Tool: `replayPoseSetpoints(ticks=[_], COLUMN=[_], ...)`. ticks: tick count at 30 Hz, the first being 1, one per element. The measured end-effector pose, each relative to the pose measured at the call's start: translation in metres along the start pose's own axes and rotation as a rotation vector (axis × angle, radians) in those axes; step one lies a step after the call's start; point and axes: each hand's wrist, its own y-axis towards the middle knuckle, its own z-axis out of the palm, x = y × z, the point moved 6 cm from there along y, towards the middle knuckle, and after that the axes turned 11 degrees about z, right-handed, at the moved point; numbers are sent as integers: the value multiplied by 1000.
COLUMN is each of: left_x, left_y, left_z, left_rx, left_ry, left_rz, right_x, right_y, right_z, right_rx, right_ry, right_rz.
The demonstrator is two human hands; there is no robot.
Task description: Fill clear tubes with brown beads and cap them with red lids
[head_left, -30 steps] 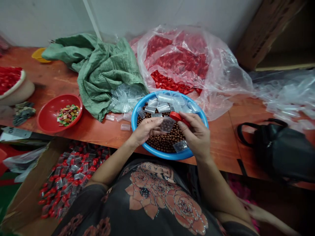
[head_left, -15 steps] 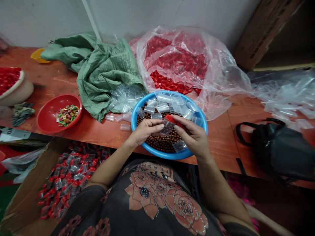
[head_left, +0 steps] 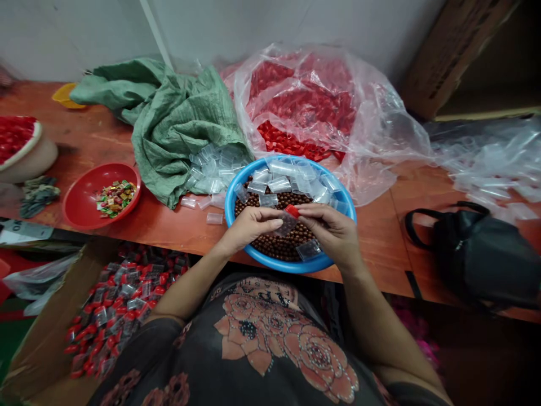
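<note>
Over a blue basin [head_left: 291, 267] I hold a small clear plastic container [head_left: 287, 225] with dark contents, a red cap [head_left: 291, 211] at its upper end. My left hand [head_left: 252, 226] pinches the container's left side between thumb and fingers. On the right, my right hand [head_left: 338, 232] has its thumb and fingertips closed at the red cap. Whether the cap is fully seated I cannot tell. Below my hands, the basin holds shiny brown balls [head_left: 270, 246], with several empty clear containers [head_left: 279, 184] piled at its far side.
A plastic bag of red caps [head_left: 304, 107] lies behind the basin, beside a green cloth sack [head_left: 181, 124] spilling clear containers. To the left stands a red bowl [head_left: 78, 197] of wrapped pieces. Red-capped containers [head_left: 122, 299] fill a box below. A black bag [head_left: 499, 256] sits right.
My right fingers have shifted forward and left over the red cap. The container has tilted, and its cap now sits slightly lower between my hands.
</note>
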Motion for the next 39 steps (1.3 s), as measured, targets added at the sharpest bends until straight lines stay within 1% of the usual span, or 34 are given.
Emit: replayPoseSetpoints(ticks=[4, 9, 14, 18, 20, 22, 24, 25, 27, 29, 30, 31, 34, 36, 39], left_x=[-2, -7, -10, -9, -9, -8, -3, 2, 17, 30, 33, 34, 32, 32, 35], left_y=[-2, -5, -8, -11, -12, -11, -8, -6, -2, 1, 3, 4, 7, 7, 6], left_z=[0, -2, -1, -3, -5, -5, -4, -3, 6, 18, 23, 26, 31, 34, 36], left_rx=[10, 0, -16, -31, -64, -110, -173, -199, -217, -221, -231, -253, -314, -314, -287], left_ry=[92, 287, 412, 476, 480, 391, 206, 87, -151, -315, -352, -364, -360, -375, -417], left_rz=[46, 95, 123, 150, 167, 188, 185, 149, 0, -147, -186, -191, -141, -122, -123], right_x=[0, 2, 1, -2, -2, -2, -1, 0, 2, 4, 5, 6, 9, 11, 14], right_y=[-3, -5, -8, -12, -14, -14, -15, -15, -16, -16, -17, -17, -16, -17, -19], right_z=[-2, 0, -1, 3, 7, 11, 17, 20, 27, 33, 34, 35, 35, 35, 37], right_rx=[-2, 29, 9, 48, 55, 38, 5, -6, 0, 28, 39, 44, 16, -4, 9], right_ry=[1, -32, -67, -178, -261, -355, -452, -492, -542, -564, -572, -579, -591, -595, -572], right_rz=[-17, -35, -47, -139, -193, -216, -224, -227, -231, -234, -240, -247, -275, -305, -369])
